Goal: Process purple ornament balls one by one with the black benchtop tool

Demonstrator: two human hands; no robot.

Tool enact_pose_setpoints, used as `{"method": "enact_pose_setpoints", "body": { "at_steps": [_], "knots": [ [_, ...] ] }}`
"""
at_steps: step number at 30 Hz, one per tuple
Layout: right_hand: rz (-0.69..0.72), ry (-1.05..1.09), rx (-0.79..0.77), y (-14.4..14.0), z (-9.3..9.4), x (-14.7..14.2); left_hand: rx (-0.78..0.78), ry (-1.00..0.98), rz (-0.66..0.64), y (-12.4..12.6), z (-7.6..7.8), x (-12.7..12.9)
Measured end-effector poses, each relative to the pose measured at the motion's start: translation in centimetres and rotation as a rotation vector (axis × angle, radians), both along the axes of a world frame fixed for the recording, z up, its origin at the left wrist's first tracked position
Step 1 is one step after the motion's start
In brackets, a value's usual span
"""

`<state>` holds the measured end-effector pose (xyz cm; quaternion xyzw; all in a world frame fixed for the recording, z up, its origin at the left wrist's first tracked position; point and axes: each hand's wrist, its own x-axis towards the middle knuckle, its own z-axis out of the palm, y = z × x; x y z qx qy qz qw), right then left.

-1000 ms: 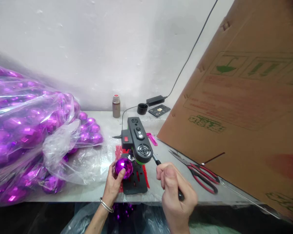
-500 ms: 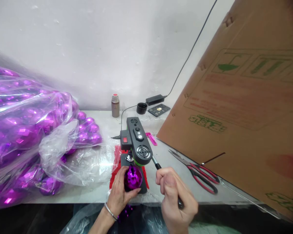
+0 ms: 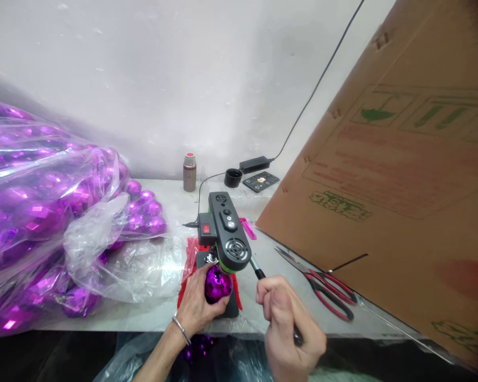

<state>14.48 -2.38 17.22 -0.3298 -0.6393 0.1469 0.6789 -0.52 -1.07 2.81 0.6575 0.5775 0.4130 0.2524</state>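
Between the thumb and fingers of my left hand (image 3: pixel 197 302) is a shiny purple bauble (image 3: pixel 218 285). It sits right under the front end of a small black bench press machine (image 3: pixel 230 232) with a red switch, whose black base (image 3: pixel 231 309) lies on red sheet material (image 3: pixel 182 289). My right hand (image 3: pixel 290 323) is wrapped round the black grip of the machine's lever (image 3: pixel 258 270), on the right side. The top of the bauble is partly hidden by the machine head.
Left, a large clear bag of purple baubles (image 3: pixel 35 212) spreads over the table. A cardboard box (image 3: pixel 382 185) leans in from the right, with red-and-black scissors (image 3: pixel 326 289) beside it. Behind stand a flask (image 3: pixel 189 173), a black cup (image 3: pixel 233 178), a power adapter (image 3: pixel 255 164) and a phone (image 3: pixel 261 181).
My left hand has pushed the bauble slightly up, closer beneath the machine head. My right hand stays on the lever grip. The whole view has shifted slightly.
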Motion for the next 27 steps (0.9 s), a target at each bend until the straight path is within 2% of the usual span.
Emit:
{"method": "enact_pose_setpoints", "body": {
  "at_steps": [5, 9, 13, 17, 27],
  "knots": [
    [0.020, 0.003, 0.001, -0.1, -0.3, 0.2, 0.009, -0.047, 0.084, 0.5, -1.2, 0.8],
    [0.011, 0.013, 0.040, 0.0, -1.2, 0.2, 0.030, -0.064, 0.077, 0.8, -2.0, 0.9],
    [-0.025, 0.042, 0.120, 0.3, -2.8, -0.1, 0.061, -0.061, 0.077, 0.8, -2.3, 0.9],
    [-0.036, 0.080, 0.133, 0.5, -3.9, -0.4, 0.077, -0.053, 0.083, 0.7, -2.5, 1.0],
    [-0.068, 0.108, 0.115, 0.5, -4.5, -0.7, 0.102, -0.034, 0.089, 0.7, -2.9, 1.0]
  ]
}}
